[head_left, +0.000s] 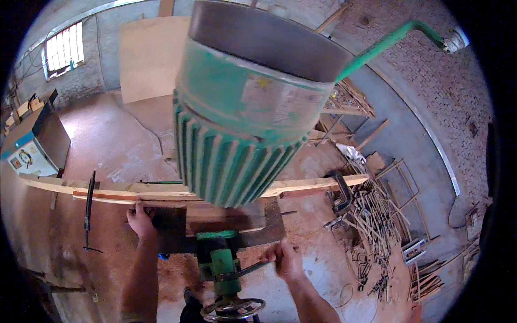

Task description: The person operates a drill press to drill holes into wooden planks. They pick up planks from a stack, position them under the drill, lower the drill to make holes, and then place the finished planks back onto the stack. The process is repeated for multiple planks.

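A large green ribbed motor (pixel 237 151) fills the upper middle and hides part of the work beneath it. Under it, a long wooden fence board (pixel 48 185) runs from left to right across the dark metal machine table (pixel 258 239). My left hand (pixel 142 220) is closed at the near edge of a thin wooden strip (pixel 116 199) lying along that board. A black bar clamp (pixel 90 207) crosses the strip's left part, and a dark C-clamp (pixel 341 192) sits on the board's right end. Closed around a lever handle (pixel 252 268) on the green machine column (pixel 223 264) is my right hand (pixel 286 259).
A handwheel (pixel 233 309) stands low in front of me. Wood offcuts (pixel 371 226) and frames lie heaped on the right. At the left is a cabinet (pixel 40 145) with a control panel; a big plywood sheet (pixel 151 59) leans on the far wall.
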Available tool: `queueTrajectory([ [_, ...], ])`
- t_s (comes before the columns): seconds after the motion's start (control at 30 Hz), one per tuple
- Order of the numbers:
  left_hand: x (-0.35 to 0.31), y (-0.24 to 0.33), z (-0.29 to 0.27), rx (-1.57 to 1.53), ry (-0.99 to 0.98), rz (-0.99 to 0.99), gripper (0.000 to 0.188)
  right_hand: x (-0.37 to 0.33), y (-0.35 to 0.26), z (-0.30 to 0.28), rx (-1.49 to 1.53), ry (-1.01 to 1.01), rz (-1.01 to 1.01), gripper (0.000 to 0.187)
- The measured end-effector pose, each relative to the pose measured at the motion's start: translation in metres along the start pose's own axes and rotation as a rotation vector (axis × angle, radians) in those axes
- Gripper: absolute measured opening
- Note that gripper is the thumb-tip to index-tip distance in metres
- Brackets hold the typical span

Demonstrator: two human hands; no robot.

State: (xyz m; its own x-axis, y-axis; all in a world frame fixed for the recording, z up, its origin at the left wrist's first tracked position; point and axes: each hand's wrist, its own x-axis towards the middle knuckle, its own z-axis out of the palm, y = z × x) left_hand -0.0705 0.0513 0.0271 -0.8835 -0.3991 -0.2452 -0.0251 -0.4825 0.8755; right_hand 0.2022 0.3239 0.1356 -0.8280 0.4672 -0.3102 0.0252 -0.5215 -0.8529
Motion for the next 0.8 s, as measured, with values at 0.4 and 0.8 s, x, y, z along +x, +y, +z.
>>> queueTrajectory([
  [0.4, -0.026, -0.04, 0.057, 1.056, -0.606, 0.316, 0.033, 0.065, 0.016, -0.103, -0.546, 0.247, -0.198, 0.033],
  [0.8, -0.002, -0.108, 0.045, 0.243, -0.839, 0.086, 0.034, 0.158, 0.027, -0.063, -0.058, 0.146, -0.153, 0.047],
])
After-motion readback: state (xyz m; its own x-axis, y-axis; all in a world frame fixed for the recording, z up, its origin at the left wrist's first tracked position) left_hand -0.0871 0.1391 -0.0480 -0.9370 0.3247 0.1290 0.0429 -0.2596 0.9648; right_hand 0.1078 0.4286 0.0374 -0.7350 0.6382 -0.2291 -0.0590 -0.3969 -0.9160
